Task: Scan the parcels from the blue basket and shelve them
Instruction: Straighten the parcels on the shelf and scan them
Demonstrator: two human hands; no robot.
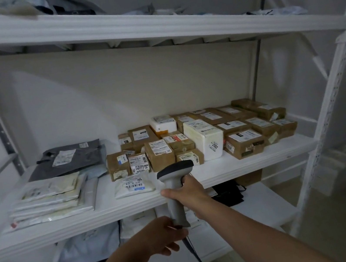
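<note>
- A person's right hand (185, 191), in the lower centre of the frame, wraps around the grip of a grey barcode scanner (173, 190). The scanner's head points left over the front edge of the middle shelf (242, 165).
- The left hand (162, 235), just below, curls its fingers around the foot of the handle, where the black cable (197, 257) leaves it.
- Risk: the cable hangs loose towards the bottom edge, so it may snag on the shelf front and tug the scanner off aim.
- Risk: a small white mailer (134, 185) lies near the shelf's front edge, just left of the scanner head, and a knock could slide it off.
- Risk: labels sit close together, so the wrong parcel might be read.
- Brown cardboard parcels (244, 141) and a white foam box (205, 139) crowd the centre and right of the shelf.
- Flat white mailers (51, 201) and a grey bag (69, 157) fill the left, leaving little room.
- The blue basket is not in view.
</note>
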